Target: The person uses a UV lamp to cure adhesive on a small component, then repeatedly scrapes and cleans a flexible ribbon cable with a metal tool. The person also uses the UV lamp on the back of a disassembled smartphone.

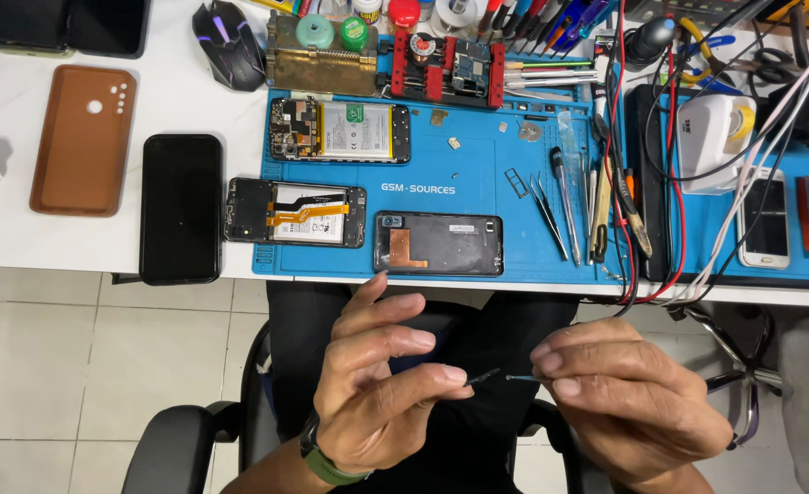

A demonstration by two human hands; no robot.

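My left hand [381,384] and my right hand [628,402] meet over my lap, below the table edge. Between thumb and forefinger my left hand pinches a thin black probe tip [483,375]. A fine metal wire end [519,378] is pinched by my right hand, pointing at the black tip; the two nearly touch. A dark cable runs from my right hand up to the table. Above, on the blue work mat [477,178], lie three opened phones: one with a battery [340,132], one with an orange flex cable [296,212], one dark frame [438,244].
A black phone [181,209] and a brown phone case [84,139] lie on the white table at the left. Tweezers and screwdrivers [569,206] lie on the mat's right, with red and black cables [642,183]. A mouse [228,44] and a red clamp jig [445,69] sit at the back.
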